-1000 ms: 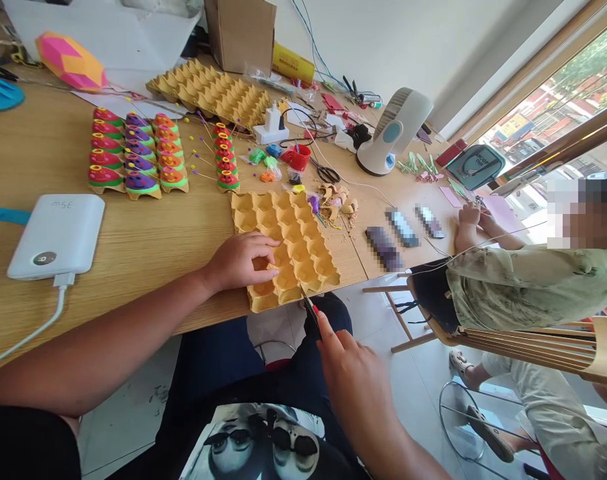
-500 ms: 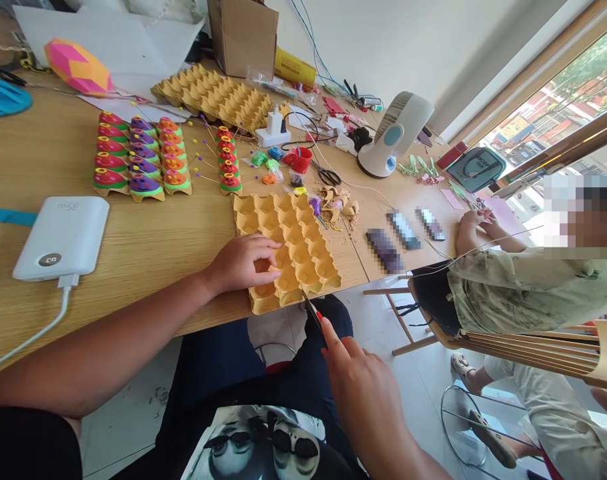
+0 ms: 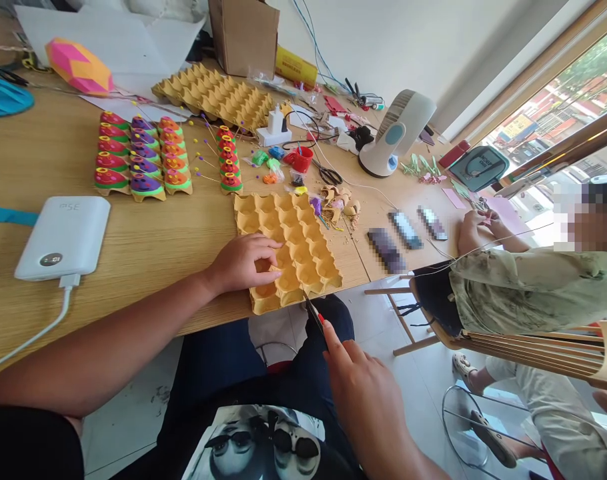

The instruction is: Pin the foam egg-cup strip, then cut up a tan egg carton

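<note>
A yellow pulp egg tray lies at the table's front edge, its near rim slightly over it. My left hand rests on the tray's left side, fingers and thumb bent into its cups and gripping the ridges. My right hand is closed around a knife with black and red parts, index finger stretched along it. The knife's tip touches the tray's near rim between two columns of cups. Most of the handle is hidden in my palm.
Painted egg-cup caterpillars stand at the left behind a white power bank. Beyond the tray lie scissors, cut scraps and a second egg tray. A fan stands further back. A person sits at the right.
Both hands, the knife and the egg tray hold nearly the same positions. The whole view has shifted very slightly.
</note>
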`<act>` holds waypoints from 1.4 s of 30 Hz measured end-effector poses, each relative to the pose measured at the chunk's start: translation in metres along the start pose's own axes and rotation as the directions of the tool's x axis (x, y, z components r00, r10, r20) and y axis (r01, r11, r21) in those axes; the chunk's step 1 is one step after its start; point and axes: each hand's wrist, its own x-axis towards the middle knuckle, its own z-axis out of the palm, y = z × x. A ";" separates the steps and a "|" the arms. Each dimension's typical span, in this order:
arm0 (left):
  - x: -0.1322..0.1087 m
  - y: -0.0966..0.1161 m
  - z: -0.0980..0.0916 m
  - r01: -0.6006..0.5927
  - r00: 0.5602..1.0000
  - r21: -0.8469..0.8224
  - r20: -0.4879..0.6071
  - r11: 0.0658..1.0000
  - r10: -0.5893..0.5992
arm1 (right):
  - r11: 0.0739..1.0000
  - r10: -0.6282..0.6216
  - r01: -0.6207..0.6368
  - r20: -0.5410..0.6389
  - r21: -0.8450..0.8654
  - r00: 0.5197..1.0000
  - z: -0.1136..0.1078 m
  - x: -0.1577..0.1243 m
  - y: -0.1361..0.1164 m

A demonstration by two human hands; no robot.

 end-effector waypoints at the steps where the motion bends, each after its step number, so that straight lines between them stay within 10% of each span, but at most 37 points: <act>1: 0.000 0.000 0.000 -0.002 1.000 0.000 -0.001 1.000 0.002 | 1.000 -0.002 0.002 0.000 -0.007 1.000 0.000 -0.001 0.000; 42: 0.001 0.000 -0.001 0.018 1.000 -0.021 0.015 1.000 -0.018 | 0.989 0.031 -0.029 -0.011 0.143 0.999 -0.001 0.007 0.003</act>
